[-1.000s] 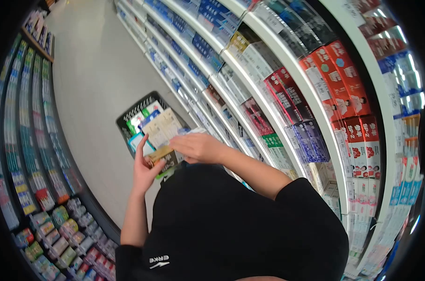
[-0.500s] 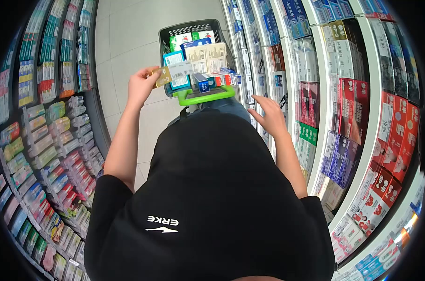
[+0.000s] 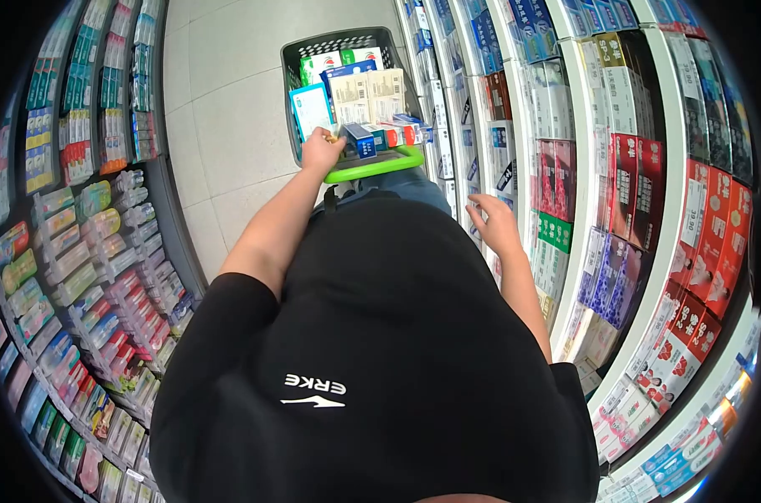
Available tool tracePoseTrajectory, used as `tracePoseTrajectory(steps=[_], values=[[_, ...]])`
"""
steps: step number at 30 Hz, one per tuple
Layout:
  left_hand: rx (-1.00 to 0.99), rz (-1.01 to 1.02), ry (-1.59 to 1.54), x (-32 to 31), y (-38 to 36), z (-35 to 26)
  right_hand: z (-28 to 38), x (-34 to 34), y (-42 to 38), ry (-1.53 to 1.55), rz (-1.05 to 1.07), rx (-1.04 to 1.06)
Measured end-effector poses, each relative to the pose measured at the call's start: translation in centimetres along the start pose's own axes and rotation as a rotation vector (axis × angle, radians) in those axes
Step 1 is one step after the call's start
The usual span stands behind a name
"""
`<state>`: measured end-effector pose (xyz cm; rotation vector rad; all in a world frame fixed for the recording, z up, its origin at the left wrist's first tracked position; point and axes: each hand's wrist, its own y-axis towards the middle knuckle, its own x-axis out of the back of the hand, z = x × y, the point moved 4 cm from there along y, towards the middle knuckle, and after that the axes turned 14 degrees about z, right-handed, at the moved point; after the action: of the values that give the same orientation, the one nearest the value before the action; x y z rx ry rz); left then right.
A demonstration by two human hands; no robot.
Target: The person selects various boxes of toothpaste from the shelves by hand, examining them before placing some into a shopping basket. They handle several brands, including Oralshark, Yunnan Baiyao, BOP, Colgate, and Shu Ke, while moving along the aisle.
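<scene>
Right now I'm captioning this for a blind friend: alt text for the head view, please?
A person's left hand reaches into a dark, green-handled basket of boxes in a store aisle; the open right hand hangs beside stocked shelves.

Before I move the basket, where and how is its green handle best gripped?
Probably mid-bar on the green handle, with a wrapping grip from the body side: its narrow, curved bar runs crosswise there, uncovered. The right hand looks free for it; the left hand is beside the dark blue box.
</scene>
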<state>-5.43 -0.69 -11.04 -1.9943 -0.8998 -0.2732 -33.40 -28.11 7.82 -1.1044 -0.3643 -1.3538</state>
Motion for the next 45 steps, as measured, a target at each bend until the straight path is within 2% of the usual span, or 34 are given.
tracePoseTrajectory(steps=[3, 7, 12, 15, 17, 18, 21, 23, 27, 30, 33, 36, 39, 45], values=[[-0.089, 0.312, 0.080, -2.2, 1.6, 1.4, -1.0, 0.5, -0.8, -0.004, -0.033, -0.003], [-0.117, 0.399, -0.040, -2.2, 1.1, 1.6, -1.7, 0.4, -1.7, 0.030, 0.006, -0.075], [-0.014, 0.337, 0.204, -1.6, 1.3, 2.1, -3.2, -1.1, -3.2, 0.037, 0.033, -0.097], [-0.112, 0.208, 0.268, -0.4, -1.7, -1.0, -2.9, -0.8, -4.2, 0.050, 0.043, -0.196], [-0.262, 0.234, 0.246, 0.4, -6.8, -6.4, -2.9, -0.5, -4.7, 0.014, -0.006, -0.096], [-0.339, 0.259, 0.230, 0.1, -8.1, -7.7, -2.4, 0.0, -4.9, 0.017, -0.005, -0.133], [-0.420, 0.259, 0.606, -2.3, -10.4, -8.7, -2.0, 1.6, -5.7, -0.054, -0.166, -0.138], [-0.447, 0.214, 0.613, -1.8, -10.6, -9.2, -0.8, 4.1, -6.3, -0.095, -0.281, -0.165], [-0.441, 0.199, 0.625, -2.0, -10.3, -8.9, 0.7, 9.7, -8.8, -0.236, -0.662, -0.243], [-0.447, 0.191, 0.612, -1.8, -10.6, -9.1, 1.0, 13.6, -10.6, -0.506, -0.876, -0.326], [-0.448, 0.199, 0.610, -1.6, -10.8, -9.5, 1.6, 17.5, -11.7, -0.668, -0.970, -0.414], [-0.456, 0.185, 0.609, -1.6, -10.7, -9.4, 0.2, 20.0, -11.4, -0.781, -0.974, -0.507], [-0.446, 0.170, 0.618, -1.5, -10.8, -9.3, -1.4, 21.2, -11.0, -0.643, -0.916, -0.711], [-0.447, 0.154, 0.643, -1.8, -9.9, -8.4, -3.5, 22.2, -10.4, -0.661, -0.949, -0.758]])
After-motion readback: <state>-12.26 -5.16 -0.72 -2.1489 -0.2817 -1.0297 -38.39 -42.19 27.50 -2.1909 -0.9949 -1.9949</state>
